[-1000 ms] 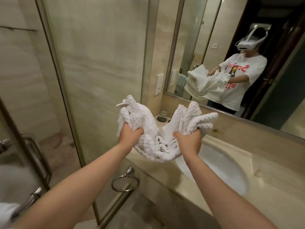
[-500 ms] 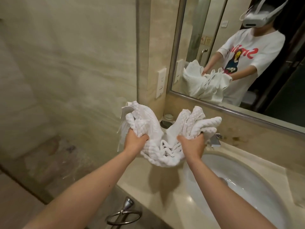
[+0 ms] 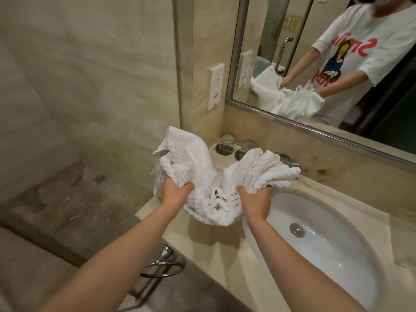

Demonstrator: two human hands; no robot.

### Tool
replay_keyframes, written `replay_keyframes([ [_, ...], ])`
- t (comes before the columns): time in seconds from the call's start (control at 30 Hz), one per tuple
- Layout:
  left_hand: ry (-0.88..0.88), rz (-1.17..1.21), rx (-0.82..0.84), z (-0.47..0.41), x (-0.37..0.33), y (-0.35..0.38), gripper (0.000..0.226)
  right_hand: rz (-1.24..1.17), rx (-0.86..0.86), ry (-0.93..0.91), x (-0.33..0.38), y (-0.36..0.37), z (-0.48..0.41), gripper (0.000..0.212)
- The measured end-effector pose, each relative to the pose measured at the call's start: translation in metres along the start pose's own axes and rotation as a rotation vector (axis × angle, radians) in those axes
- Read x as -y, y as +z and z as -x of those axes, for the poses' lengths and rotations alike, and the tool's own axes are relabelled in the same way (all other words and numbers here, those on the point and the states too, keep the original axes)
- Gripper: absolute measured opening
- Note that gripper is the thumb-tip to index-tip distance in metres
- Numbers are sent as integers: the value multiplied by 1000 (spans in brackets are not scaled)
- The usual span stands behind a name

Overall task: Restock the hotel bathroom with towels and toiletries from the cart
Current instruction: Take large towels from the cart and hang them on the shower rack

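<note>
A bundle of white waffle-textured towels (image 3: 213, 176) sags between both hands above the left end of the beige vanity counter (image 3: 202, 235). My left hand (image 3: 176, 192) is closed on the bundle's left end, which sticks up. My right hand (image 3: 254, 199) is closed on the right end, whose folded edges fan out over the sink's back rim. The bundle's low middle hangs just above the counter, next to the white oval sink (image 3: 315, 239).
Two glasses (image 3: 227, 140) stand in the counter's back left corner. A chrome towel ring (image 3: 162, 266) hangs below the counter's front edge. A glass shower partition (image 3: 90, 109) is on the left, a wall socket (image 3: 215, 86) and mirror (image 3: 326, 64) behind.
The view has moved in closer over the counter and sink. Both hands have carried the towel bundle forward and down toward the counter's left end, grip unchanged.
</note>
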State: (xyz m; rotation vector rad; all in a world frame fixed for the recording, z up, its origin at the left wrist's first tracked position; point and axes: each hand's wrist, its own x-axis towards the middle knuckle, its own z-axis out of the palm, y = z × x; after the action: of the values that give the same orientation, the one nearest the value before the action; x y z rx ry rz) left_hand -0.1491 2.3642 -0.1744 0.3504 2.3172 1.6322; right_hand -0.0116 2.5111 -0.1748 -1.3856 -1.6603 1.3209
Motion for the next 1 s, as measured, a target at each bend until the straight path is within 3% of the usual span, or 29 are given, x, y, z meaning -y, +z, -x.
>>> replay_keyframes([
  [0.17,-213,107,-121,50,28,-2,68,81,128,35,-26,-21,19,47],
  [0.33,-389,144,-163,96,49,-4,52,206,349,110,-51,-46,30,36],
  [0.5,-450,109,-188,131,46,-14,36,259,511,138,-49,-67,53,68],
  [0.6,-442,112,-173,143,38,-19,42,394,712,243,-35,-77,71,43],
  [0.7,-472,132,-140,150,33,-28,67,426,852,196,-21,-74,85,28],
  [1.0,-495,198,-152,147,26,-62,57,197,876,-34,5,-27,96,27],
])
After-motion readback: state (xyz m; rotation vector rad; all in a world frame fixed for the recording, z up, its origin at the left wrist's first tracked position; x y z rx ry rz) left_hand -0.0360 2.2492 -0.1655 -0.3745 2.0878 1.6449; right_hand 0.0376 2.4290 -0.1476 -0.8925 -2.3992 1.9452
